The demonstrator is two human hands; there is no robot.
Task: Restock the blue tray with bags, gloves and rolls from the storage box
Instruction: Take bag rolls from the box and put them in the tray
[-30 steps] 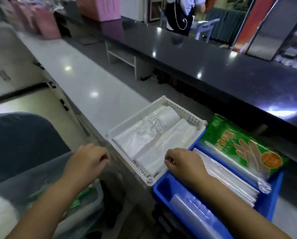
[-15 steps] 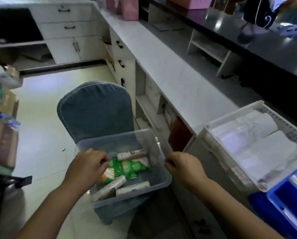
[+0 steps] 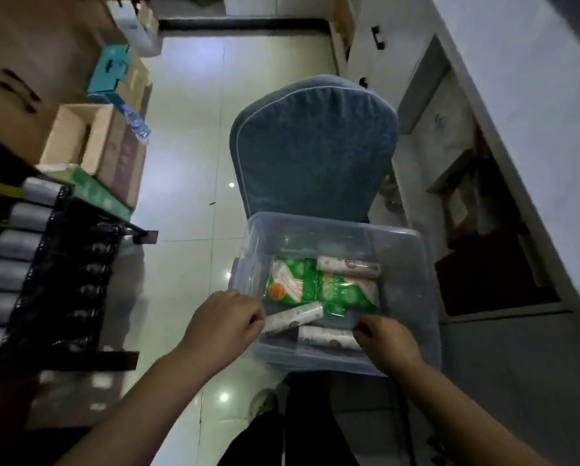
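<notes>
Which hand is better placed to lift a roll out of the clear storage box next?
Probably the right hand: it hangs over the nearest roll inside the storage box. The left hand is at the box's left wall, beside another roll.

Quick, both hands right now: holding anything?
Left hand: loosely curled at the storage box rim, holding nothing.
Right hand: curled, empty.
</notes>
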